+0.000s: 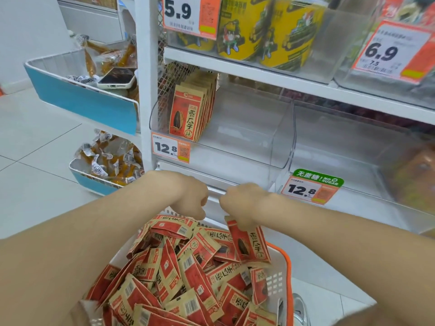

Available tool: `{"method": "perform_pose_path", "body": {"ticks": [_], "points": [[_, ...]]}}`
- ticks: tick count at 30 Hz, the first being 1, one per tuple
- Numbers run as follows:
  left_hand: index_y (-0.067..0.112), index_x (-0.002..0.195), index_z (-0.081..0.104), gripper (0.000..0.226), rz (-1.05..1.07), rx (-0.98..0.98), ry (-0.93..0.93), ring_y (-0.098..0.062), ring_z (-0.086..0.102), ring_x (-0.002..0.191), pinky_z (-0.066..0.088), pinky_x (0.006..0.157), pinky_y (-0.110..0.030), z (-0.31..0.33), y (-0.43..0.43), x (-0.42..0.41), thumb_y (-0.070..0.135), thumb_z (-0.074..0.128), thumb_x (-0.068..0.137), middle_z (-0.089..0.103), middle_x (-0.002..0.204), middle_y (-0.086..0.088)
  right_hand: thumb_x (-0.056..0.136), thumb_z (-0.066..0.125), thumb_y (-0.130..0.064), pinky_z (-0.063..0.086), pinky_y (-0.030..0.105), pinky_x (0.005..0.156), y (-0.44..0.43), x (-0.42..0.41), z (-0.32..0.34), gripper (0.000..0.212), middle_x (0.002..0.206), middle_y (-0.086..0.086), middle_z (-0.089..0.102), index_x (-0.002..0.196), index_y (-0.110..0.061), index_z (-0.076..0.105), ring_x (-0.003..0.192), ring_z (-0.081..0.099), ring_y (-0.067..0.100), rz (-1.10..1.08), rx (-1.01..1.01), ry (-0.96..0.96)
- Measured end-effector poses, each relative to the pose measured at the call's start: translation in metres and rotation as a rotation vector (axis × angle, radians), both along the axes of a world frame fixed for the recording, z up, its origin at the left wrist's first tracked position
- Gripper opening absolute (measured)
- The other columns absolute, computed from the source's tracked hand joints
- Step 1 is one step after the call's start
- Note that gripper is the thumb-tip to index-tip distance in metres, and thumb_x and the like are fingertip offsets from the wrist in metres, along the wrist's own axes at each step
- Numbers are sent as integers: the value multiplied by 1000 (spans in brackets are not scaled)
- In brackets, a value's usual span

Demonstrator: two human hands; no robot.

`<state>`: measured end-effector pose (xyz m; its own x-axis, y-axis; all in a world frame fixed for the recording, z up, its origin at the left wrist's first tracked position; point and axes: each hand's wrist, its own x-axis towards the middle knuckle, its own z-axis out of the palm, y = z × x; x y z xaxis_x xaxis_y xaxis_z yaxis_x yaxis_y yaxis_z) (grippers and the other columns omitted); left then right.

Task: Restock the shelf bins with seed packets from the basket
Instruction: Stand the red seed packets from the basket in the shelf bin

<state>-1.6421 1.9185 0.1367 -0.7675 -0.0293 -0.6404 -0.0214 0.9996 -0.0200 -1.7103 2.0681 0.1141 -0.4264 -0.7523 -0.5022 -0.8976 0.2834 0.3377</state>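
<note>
Dozens of seed packets (179,274) lie heaped loose in the basket (288,274), low in front of the shelving. A standing row (188,114) fills only the left end of the clear shelf bin (280,137).

Right hand (244,203): pinching the held packet (250,245) by its top edge, so it dangles just above the heap.

Left hand (188,196): fingers curled, tips down at the rear packets. Cannot tell whether it grips one.

Handling, as judged: packets are light, flat and paper-faced. They look stiff enough to stand on edge, yet they would bend and slide over one another. Best taken by the sealed top edge, or several squared together and pinched across the flat faces.
</note>
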Motion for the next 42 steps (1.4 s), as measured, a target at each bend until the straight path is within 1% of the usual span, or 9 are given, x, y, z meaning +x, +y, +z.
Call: {"method": "perform_pose_path", "body": {"ticks": [6, 11, 16, 20, 24, 29, 32, 36, 42], "points": [[21, 155, 34, 75, 142, 277, 52, -21, 63, 121, 52, 105, -41, 15, -18, -3, 57, 66, 97, 62, 140, -1, 86, 62, -33, 38, 31, 55, -14, -4, 37, 12, 72, -1, 46, 90, -21, 62, 74, 60, 34, -40, -472, -58], [19, 138, 44, 47, 392, 802, 285, -18, 75, 107, 59, 99, -47, 29, -39, -1, 39, 66, 102, 74, 118, -4, 84, 53, -26, 51, 40, 64, -17, -13, 52, 20, 87, -3, 66, 101, -22, 63, 83, 64, 31, -69, -981, -52], [21, 131, 59, 22, 576, 1150, 561, -23, 79, 99, 66, 79, -42, 46, -42, 1, 20, 55, 110, 80, 108, -7, 96, 56, -25, 52, 39, 65, -23, -23, 51, 22, 73, -10, 62, 118, -28, 54, 70, 62, 11, -319, -1489, -311], [18, 130, 61, 21, 810, 1319, 804, -25, 79, 94, 65, 82, -55, 47, -40, -5, 18, 56, 109, 81, 104, -7, 93, 65, -58, 60, 42, 76, -34, -30, 46, 36, 75, -6, 76, 110, -27, 64, 80, 73, 11, -576, -1506, -500], [9, 124, 63, 20, 989, 1382, 969, -26, 80, 87, 64, 82, -56, 44, -41, -12, 21, 59, 108, 81, 95, -6, 101, 61, -53, 61, 48, 76, -46, -32, 40, 33, 82, -3, 79, 102, -22, 70, 76, 76, 14, -526, -1524, -598], [18, 111, 64, 41, 880, 1080, 1058, -26, 76, 97, 61, 89, -52, 48, -53, -18, 56, 49, 106, 77, 105, -5, 105, 57, -48, 55, 37, 76, -55, -36, 45, 24, 100, -13, 75, 115, -26, 59, 92, 71, 9, -342, -1675, -406], [17, 103, 61, 24, 650, 539, 1096, -29, 65, 98, 51, 81, -41, 45, -68, -13, 34, 44, 107, 67, 100, -3, 105, 61, -39, 53, 26, 76, -65, -42, 47, 16, 100, -16, 75, 114, -26, 62, 91, 70, 4, -312, -1749, -423], [13, 112, 58, 15, 456, 42, 972, -38, 54, 105, 52, 85, -53, 38, -84, -5, 13, 50, 100, 53, 112, -12, 101, 68, -41, 56, 38, 84, -86, -52, 43, 14, 93, -16, 75, 108, -29, 68, 91, 70, 8, -378, -1892, -485], [15, 118, 61, 23, 414, 21, 808, -37, 59, 106, 56, 89, -55, 35, -99, 0, 19, 56, 96, 55, 111, -10, 95, 72, -50, 53, 36, 77, -107, -70, 29, 23, 86, -12, 75, 109, -31, 73, 81, 66, 14, -312, -1684, -287]]}}
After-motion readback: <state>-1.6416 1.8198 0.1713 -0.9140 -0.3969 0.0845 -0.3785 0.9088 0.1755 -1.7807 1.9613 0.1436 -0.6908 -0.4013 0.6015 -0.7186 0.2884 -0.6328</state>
